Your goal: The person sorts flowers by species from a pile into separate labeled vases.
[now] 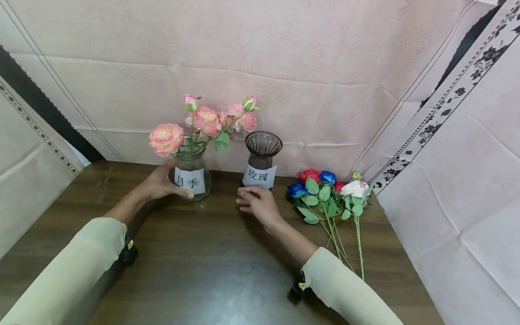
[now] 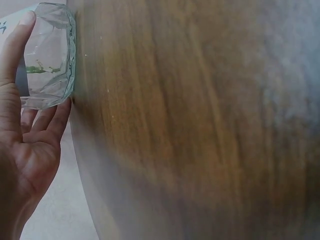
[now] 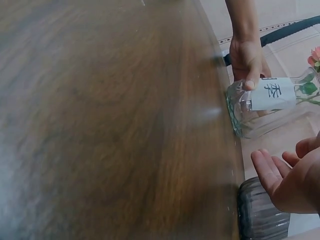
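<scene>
While our left hand (image 1: 163,183) clasps the clear-glass vase (image 1: 191,179), our loose-fingered right hand (image 1: 260,205) could bump over the grey ribbed-glass vase (image 1: 261,160) beyond.

On the head feed I see a pale cream-green left sleeve (image 1: 71,266) and a matching right sleeve (image 1: 347,286), both plain and loose-fitting. At their cuffs I spot a black left wrist camera (image 1: 128,255) and right wrist camera (image 1: 297,292), each yellow-marked. The left hand (image 1: 164,184) and right hand (image 1: 260,205) are bare.
</scene>
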The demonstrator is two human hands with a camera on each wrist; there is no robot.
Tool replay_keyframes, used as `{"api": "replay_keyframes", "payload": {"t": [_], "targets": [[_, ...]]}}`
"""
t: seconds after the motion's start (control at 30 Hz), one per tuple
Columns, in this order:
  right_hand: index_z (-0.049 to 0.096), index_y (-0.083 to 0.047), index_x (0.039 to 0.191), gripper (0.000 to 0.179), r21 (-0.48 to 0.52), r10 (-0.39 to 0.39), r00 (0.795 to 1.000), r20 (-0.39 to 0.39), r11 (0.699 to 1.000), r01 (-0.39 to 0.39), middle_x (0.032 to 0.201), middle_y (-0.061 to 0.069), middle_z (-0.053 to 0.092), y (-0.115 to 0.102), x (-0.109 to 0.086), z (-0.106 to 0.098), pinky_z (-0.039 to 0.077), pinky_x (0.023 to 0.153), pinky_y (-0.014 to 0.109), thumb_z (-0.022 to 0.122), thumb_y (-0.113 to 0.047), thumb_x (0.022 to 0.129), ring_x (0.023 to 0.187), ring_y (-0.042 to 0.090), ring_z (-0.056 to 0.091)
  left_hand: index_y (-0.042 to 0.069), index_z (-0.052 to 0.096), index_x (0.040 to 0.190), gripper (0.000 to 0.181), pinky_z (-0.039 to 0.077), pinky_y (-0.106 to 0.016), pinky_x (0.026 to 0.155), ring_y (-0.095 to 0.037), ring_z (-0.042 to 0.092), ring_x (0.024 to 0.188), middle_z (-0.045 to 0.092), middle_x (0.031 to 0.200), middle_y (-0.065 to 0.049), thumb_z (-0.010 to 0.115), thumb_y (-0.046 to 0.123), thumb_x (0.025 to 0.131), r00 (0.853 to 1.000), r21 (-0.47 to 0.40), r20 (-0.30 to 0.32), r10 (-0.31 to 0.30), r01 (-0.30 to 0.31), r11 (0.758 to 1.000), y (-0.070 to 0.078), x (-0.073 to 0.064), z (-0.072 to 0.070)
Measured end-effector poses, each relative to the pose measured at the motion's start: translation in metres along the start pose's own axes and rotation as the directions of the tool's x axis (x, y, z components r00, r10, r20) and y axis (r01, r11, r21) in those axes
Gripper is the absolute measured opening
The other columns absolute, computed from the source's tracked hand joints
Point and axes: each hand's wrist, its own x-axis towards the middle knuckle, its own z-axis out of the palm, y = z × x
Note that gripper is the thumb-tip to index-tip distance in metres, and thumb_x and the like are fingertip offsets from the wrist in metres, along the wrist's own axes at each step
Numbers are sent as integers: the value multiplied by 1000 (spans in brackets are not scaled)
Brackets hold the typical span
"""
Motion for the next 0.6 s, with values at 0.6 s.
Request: {"api": "replay_keyframes", "payload": {"t": [0.6], "targets": [[71, 8, 141, 33, -11, 3, 1000, 11, 1000, -3, 144, 29, 72, 2, -12, -18, 69, 100, 43, 62, -11, 116, 123, 39, 80, 6, 49, 165, 97, 52, -47, 114, -46, 62, 141, 64, 153, -23, 101, 14, 83, 997, -58, 60, 44, -40, 998, -4, 0, -7]]}}
